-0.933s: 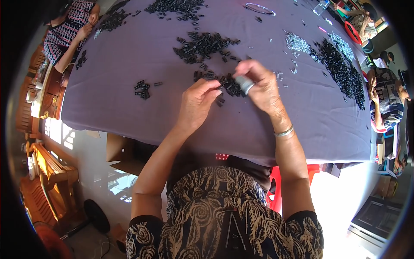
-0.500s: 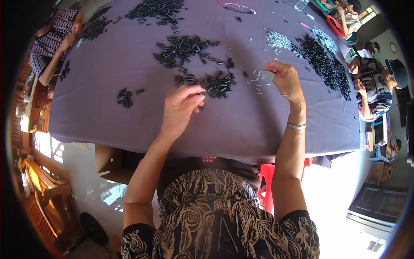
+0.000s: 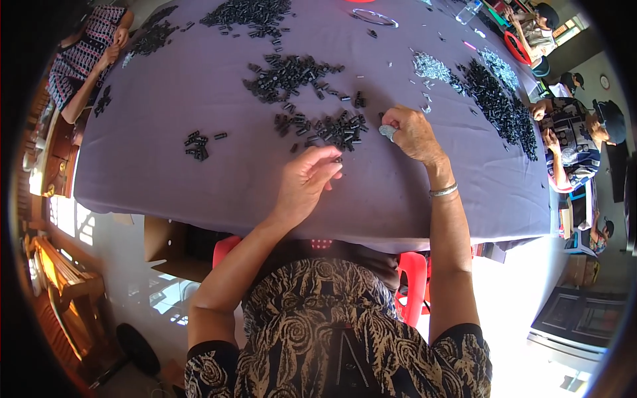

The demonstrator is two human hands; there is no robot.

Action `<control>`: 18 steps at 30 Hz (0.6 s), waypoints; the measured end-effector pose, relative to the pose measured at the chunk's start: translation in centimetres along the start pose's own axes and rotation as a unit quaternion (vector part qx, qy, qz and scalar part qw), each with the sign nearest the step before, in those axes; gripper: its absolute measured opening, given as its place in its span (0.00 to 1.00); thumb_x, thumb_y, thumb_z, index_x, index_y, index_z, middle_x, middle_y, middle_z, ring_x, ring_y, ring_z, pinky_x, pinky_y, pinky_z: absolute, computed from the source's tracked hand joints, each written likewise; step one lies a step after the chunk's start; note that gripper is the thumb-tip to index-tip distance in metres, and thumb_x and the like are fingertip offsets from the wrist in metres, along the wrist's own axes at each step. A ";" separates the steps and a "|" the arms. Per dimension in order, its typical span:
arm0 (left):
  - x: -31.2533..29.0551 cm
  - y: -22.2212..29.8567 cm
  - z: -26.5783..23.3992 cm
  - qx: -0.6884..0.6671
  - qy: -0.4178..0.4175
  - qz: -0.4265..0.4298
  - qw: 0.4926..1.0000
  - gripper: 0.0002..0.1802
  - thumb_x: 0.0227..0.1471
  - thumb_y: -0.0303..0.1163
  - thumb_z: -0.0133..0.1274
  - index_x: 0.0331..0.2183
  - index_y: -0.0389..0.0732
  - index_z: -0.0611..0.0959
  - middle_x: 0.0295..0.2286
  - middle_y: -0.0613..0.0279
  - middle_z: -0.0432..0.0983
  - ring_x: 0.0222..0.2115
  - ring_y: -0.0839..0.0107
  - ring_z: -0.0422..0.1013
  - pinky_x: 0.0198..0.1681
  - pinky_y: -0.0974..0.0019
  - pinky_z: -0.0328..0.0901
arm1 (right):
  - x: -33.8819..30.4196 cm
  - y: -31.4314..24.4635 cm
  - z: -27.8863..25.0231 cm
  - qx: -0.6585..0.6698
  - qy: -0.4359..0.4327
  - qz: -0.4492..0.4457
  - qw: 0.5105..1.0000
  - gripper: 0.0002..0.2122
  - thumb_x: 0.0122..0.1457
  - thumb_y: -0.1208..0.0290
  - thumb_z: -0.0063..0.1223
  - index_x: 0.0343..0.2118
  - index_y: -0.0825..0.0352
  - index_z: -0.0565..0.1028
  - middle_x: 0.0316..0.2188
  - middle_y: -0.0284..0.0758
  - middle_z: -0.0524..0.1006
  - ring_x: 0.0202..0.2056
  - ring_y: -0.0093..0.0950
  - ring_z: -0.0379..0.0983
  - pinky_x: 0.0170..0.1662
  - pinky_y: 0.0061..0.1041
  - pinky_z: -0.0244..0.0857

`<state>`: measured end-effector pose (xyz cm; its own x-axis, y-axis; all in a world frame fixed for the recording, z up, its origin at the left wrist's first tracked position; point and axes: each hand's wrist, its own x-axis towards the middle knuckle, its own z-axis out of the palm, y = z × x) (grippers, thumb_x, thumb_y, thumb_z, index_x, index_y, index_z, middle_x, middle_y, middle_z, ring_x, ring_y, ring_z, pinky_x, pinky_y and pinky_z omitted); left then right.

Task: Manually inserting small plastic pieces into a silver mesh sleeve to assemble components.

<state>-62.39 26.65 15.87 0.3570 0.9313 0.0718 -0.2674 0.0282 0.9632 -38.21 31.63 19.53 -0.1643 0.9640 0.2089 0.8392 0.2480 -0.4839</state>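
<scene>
My left hand (image 3: pixel 306 184) hovers over the near middle of the table, thumb and fingertips pinching a small black cylindrical piece (image 3: pixel 338 160). Just beyond it lies a loose heap of black cylindrical pieces (image 3: pixel 342 129). To the right, my right hand (image 3: pixel 413 134) is closed, with a pale silvery clump (image 3: pixel 387 132) showing at its fingers; I cannot make out whether that is one thing or many small clear pieces. A few clear pieces (image 3: pixel 426 105) lie just beyond this hand.
A purple-grey cloth covers the table (image 3: pixel 252 192). More black pieces lie in a middle heap (image 3: pixel 288 76), a far heap (image 3: pixel 245 16), a right heap (image 3: pixel 497 99) and a small left cluster (image 3: pixel 197 146). Clear pieces (image 3: pixel 431 67) form a pile. Other people sit at both sides.
My left hand has moved right and slightly nearer to me. My right hand has come left and down, over where several clear pieces lay scattered, its silvery clump still in hand.
</scene>
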 end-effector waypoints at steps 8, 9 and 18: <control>0.2 -0.6 -0.2 -0.032 0.027 0.038 0.998 0.09 0.53 0.21 0.51 0.39 0.35 0.78 0.33 0.62 0.74 0.30 0.73 0.74 0.26 0.75 0.66 | -1.1 -5.4 1.6 0.451 -0.014 0.045 0.891 0.03 0.52 0.77 0.58 0.27 0.68 0.75 0.24 0.21 0.72 0.27 0.11 0.63 0.30 0.14 0.59; 0.2 -0.7 -0.3 -0.035 0.029 0.043 0.998 0.10 0.52 0.21 0.52 0.39 0.35 0.78 0.33 0.61 0.74 0.30 0.72 0.75 0.26 0.74 0.66 | -1.2 -5.9 2.3 0.480 -0.016 0.038 0.876 0.03 0.52 0.77 0.58 0.28 0.68 0.75 0.24 0.21 0.72 0.26 0.11 0.63 0.30 0.14 0.59; 0.1 -1.1 -0.3 -0.064 0.043 0.037 0.996 0.10 0.51 0.21 0.53 0.39 0.34 0.77 0.33 0.59 0.75 0.30 0.71 0.75 0.26 0.73 0.68 | -2.4 -6.7 5.7 0.598 -0.012 0.043 0.800 0.05 0.51 0.76 0.58 0.31 0.68 0.76 0.26 0.24 0.74 0.28 0.13 0.66 0.32 0.14 0.62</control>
<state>-62.33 26.80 14.77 0.2546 0.9604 0.1134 -0.4038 -0.0010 0.9148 -46.44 28.21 17.42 -0.1553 0.9804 0.1217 -0.2465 0.0808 -0.9658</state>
